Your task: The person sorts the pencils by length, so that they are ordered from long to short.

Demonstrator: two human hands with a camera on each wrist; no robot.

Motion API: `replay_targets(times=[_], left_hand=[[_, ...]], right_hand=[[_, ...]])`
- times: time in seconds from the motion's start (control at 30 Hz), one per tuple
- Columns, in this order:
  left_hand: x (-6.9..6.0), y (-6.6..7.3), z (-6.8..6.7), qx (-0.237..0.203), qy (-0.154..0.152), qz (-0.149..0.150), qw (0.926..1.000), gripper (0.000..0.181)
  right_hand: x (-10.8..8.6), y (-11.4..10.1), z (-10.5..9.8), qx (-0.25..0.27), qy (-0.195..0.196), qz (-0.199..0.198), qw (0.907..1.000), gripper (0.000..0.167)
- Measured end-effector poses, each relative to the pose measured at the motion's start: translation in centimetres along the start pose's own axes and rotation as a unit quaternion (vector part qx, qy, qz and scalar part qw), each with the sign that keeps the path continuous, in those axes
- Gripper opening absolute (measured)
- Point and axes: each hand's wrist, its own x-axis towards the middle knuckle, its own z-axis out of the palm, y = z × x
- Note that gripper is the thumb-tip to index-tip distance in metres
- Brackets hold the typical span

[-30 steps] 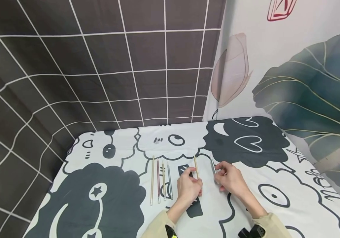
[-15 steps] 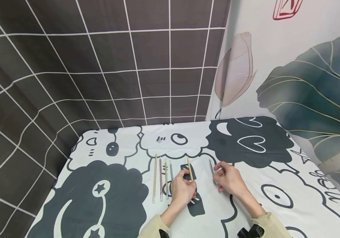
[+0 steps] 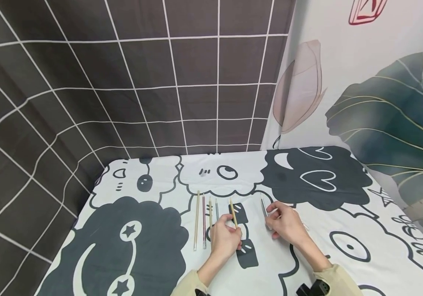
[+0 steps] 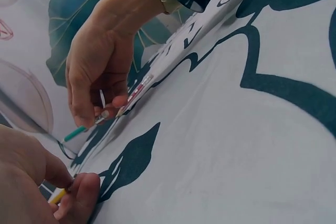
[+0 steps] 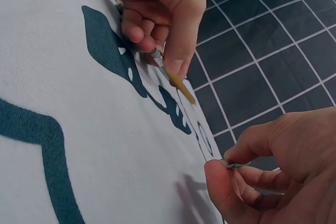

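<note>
My left hand [image 3: 226, 238] pinches a yellow pencil [image 3: 233, 211] between thumb and fingertips, its far end pointing away from me. To the right, my right hand [image 3: 287, 222] pinches a green pencil [image 3: 264, 207], which looks silvery in the head view. Left of the left hand lie several pencils in a rough row: a pale yellow pencil [image 3: 197, 222], a dark red pencil [image 3: 204, 222], another yellow pencil [image 3: 210, 209] and a grey-blue pencil [image 3: 217, 207]. The left hand hides the near ends of the last two. A reddish pencil [image 4: 137, 92] shows beside the right hand in the left wrist view.
A white cloth [image 3: 270, 255] with dark cartoon prints covers the surface. Behind it hangs a dark grid-patterned curtain [image 3: 196, 102], and a leaf-printed hanging [image 3: 381, 123] borders the right side.
My left hand has moved left with the yellow pencil, toward the row, and now covers part of it. The right hand stays nearly in place with the green pencil. The head view has shifted slightly.
</note>
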Motion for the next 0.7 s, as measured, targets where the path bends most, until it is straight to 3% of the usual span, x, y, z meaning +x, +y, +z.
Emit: replay_targets(times=[0.3, 0.47, 0.7], left_hand=[[-0.1, 0.1, -0.6, 0.005, -0.008, 0.000, 1.0000, 0.041], [0.0, 0.2, -0.8, 0.016, -0.001, -0.011, 0.9998, 0.041], [-0.1, 0.4, -1.2, 0.043, 0.008, -0.004, 0.9990, 0.042]], right_hand=[[0.1, 0.0, 0.2, -0.007, -0.005, -0.005, 1.0000, 0.022], [0.1, -0.1, 0.3, -0.012, -0.009, -0.004, 0.9999, 0.022], [0.1, -0.2, 0.6, -0.010, -0.010, -0.008, 0.9999, 0.022]])
